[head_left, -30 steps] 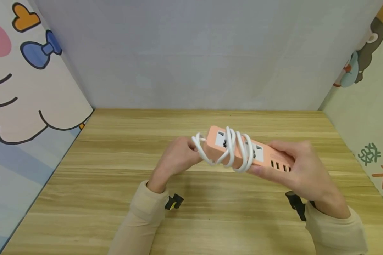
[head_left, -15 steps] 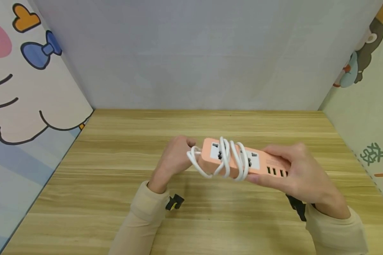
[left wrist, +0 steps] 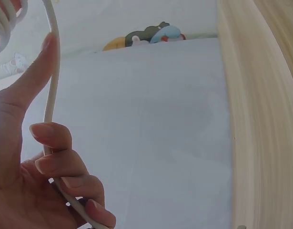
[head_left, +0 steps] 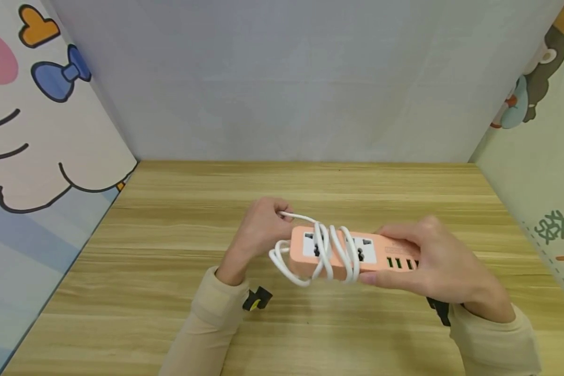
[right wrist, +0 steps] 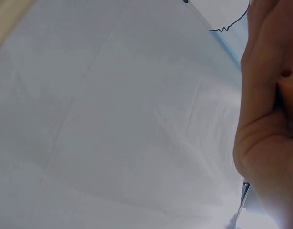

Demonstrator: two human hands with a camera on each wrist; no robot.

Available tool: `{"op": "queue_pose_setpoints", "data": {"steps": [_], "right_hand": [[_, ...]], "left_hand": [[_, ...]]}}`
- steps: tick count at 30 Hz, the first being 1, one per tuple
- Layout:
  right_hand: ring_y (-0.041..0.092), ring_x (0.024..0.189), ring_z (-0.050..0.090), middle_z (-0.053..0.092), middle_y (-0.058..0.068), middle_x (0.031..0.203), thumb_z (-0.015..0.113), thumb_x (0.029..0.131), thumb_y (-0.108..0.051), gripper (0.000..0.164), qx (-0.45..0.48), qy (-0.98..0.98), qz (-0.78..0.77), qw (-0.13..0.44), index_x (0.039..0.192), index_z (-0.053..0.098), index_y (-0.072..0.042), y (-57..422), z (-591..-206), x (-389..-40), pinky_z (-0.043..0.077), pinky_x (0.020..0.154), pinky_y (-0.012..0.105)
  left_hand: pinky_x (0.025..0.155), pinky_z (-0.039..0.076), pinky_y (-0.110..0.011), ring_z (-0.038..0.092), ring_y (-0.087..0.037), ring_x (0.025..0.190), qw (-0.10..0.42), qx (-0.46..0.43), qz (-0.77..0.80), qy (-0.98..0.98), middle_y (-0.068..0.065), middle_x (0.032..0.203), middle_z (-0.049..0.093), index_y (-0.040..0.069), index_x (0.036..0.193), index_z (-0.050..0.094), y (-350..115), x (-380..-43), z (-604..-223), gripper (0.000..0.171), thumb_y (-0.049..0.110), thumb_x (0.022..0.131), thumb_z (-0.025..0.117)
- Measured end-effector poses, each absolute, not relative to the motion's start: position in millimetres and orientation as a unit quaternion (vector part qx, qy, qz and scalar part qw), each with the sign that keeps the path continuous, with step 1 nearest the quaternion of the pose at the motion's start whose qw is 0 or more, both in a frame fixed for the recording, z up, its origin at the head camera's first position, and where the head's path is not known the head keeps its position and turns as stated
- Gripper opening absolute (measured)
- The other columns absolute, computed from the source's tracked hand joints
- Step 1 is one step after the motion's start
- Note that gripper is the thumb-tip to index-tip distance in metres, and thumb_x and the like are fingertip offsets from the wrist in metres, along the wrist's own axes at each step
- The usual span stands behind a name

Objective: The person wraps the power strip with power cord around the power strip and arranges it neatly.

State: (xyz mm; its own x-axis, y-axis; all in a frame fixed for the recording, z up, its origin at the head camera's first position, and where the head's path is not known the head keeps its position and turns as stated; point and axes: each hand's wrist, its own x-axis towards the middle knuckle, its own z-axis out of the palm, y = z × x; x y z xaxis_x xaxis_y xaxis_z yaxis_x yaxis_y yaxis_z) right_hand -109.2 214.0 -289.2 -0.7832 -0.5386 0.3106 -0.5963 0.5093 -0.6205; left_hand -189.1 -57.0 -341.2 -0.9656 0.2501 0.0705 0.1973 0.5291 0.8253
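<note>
A peach-coloured power strip (head_left: 379,253) with white socket panels and several USB ports is held above the table in the head view. My right hand (head_left: 444,261) grips its right end, thumb along the near side and fingers on the far side. White cord (head_left: 350,253) winds several times around the left half, with a loose loop off the left end. From the coils a stretch of cord runs to my left hand (head_left: 263,230). In the left wrist view that hand's fingers curl round the cord (left wrist: 52,90), and the thumb touches it higher up. The plug is not visible.
Below the hands lies a wood-grain table (head_left: 169,292). A plain grey-white backdrop (head_left: 282,83) stands behind it, with cartoon-printed panels (head_left: 75,141) on the left and right sides. Black camera mounts (head_left: 257,298) sit at both wrists.
My right hand has lowered the power strip toward me and slightly left, levelling it. A stretch of cord from the coils to my left hand has come into view. The left hand has barely moved.
</note>
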Motion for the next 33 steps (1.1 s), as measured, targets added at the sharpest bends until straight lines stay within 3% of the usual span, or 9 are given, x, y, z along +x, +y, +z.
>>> {"op": "queue_pose_setpoints", "data": {"steps": [4,7,20,26,33], "right_hand": [[-0.003,0.046,0.042,0.054,-0.020,0.062,0.088,0.079,-0.028,0.025,0.330,-0.873,0.358,0.023,0.091,0.067,-0.035,214,-291,-111,0.037,0.044,0.018],[-0.003,0.046,0.042,0.051,-0.023,0.061,0.087,0.080,-0.030,0.026,0.332,-0.879,0.342,0.023,0.088,0.064,-0.038,215,-291,-111,0.037,0.044,0.018],[-0.007,0.048,0.042,0.049,-0.025,0.061,0.083,0.083,-0.040,0.021,0.365,-0.872,0.325,-0.029,0.085,0.063,-0.036,213,-293,-111,0.036,0.045,0.017],[-0.006,0.049,0.046,0.053,-0.024,0.062,0.083,0.083,-0.046,0.021,0.373,-0.873,0.310,-0.053,0.084,0.064,-0.037,211,-295,-111,0.038,0.045,0.017],[-0.011,0.049,0.040,0.044,-0.027,0.060,0.081,0.082,-0.053,0.026,0.381,-0.878,0.282,-0.059,0.078,0.060,-0.038,208,-297,-110,0.034,0.044,0.015]], "left_hand": [[0.054,0.029,-0.024,0.030,-0.009,0.051,0.007,0.163,0.482,0.861,0.007,0.053,0.036,0.017,0.060,0.041,-59,-187,-340,0.054,0.038,0.078,0.087],[0.054,0.028,-0.023,0.028,-0.009,0.052,-0.011,0.178,0.485,0.856,0.007,0.053,0.035,0.017,0.060,0.041,-60,-185,-338,0.057,0.042,0.074,0.090],[0.052,0.029,-0.023,0.028,-0.009,0.051,-0.029,0.225,0.501,0.835,0.002,0.062,0.048,0.016,0.064,0.050,-58,-179,-334,0.049,0.038,0.070,0.094],[0.053,0.029,-0.022,0.032,-0.010,0.056,-0.042,0.261,0.502,0.824,0.003,0.064,0.042,0.016,0.065,0.051,-56,-177,-335,0.047,0.033,0.069,0.095],[0.058,0.027,-0.022,0.031,-0.011,0.061,-0.057,0.302,0.494,0.813,0.004,0.065,0.039,0.019,0.068,0.058,-54,-175,-337,0.040,0.030,0.066,0.097]]}}
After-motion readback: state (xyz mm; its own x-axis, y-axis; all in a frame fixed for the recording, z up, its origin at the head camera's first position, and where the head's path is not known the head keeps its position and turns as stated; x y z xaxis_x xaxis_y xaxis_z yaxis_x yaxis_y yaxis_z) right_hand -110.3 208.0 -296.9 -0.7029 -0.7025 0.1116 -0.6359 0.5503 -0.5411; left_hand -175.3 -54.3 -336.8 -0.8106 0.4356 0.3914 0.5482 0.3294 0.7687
